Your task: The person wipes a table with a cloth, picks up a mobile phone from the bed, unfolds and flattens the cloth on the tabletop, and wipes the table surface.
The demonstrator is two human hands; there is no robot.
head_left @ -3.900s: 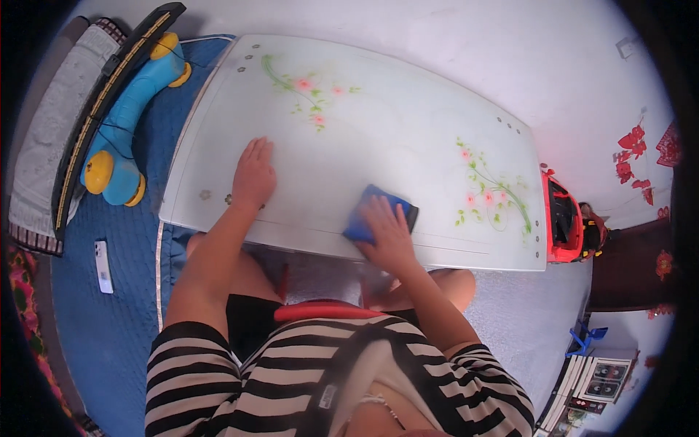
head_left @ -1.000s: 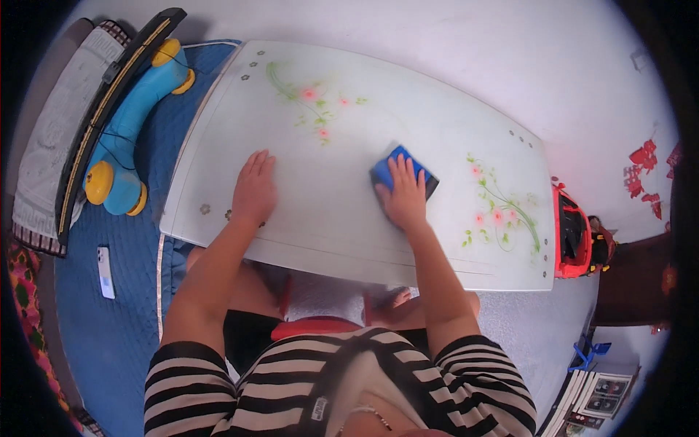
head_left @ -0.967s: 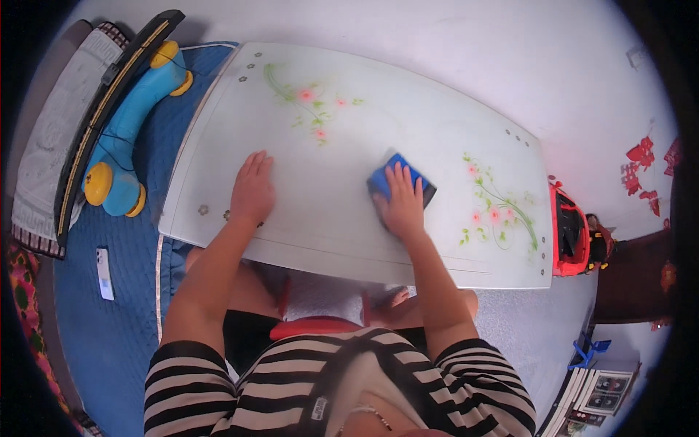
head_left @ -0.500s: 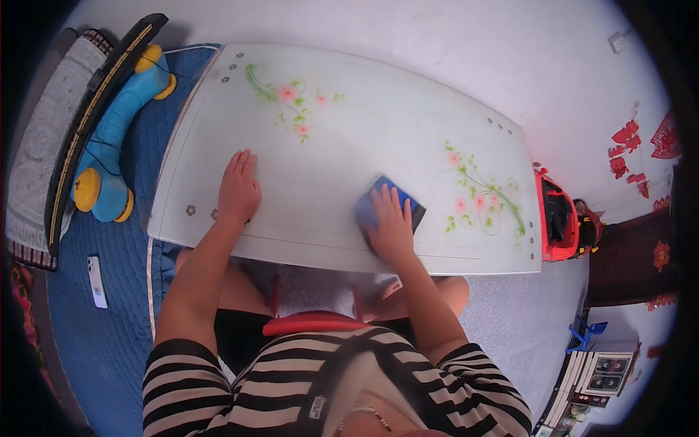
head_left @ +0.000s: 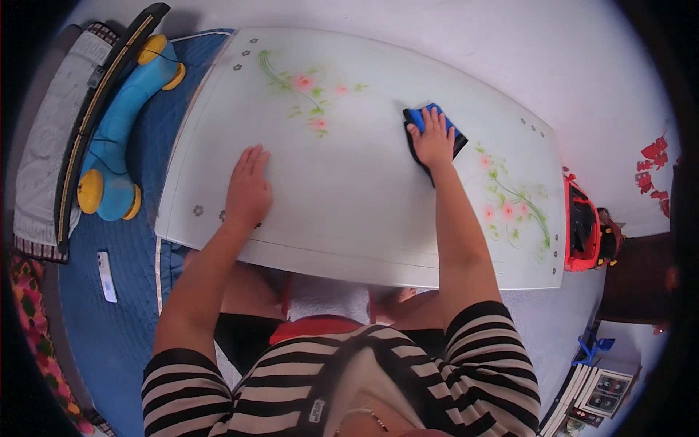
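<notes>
My right hand (head_left: 435, 142) lies flat, fingers a little apart, on a blue cloth with black edging (head_left: 416, 117). It presses the cloth onto the white tabletop (head_left: 349, 197), well out toward the far side. Part of the cloth is hidden under my palm. On the left half of the same table rests my left hand (head_left: 250, 191), palm down with fingers stretched out and nothing in it. Pink-and-green flower prints decorate the surface, one beyond my left hand and one to the right of the cloth.
A bed with a blue quilted cover (head_left: 138, 269) adjoins the table's left end; a phone (head_left: 107, 277) and a blue-and-yellow toy with wheels (head_left: 120, 131) lie on it. Past the right end stands a red toy car (head_left: 582, 226). A red stool (head_left: 320, 328) is beneath me.
My right hand has slid the cloth away from me and to the right across the tabletop. The left hand stays in place on the table. The view has shifted slightly.
</notes>
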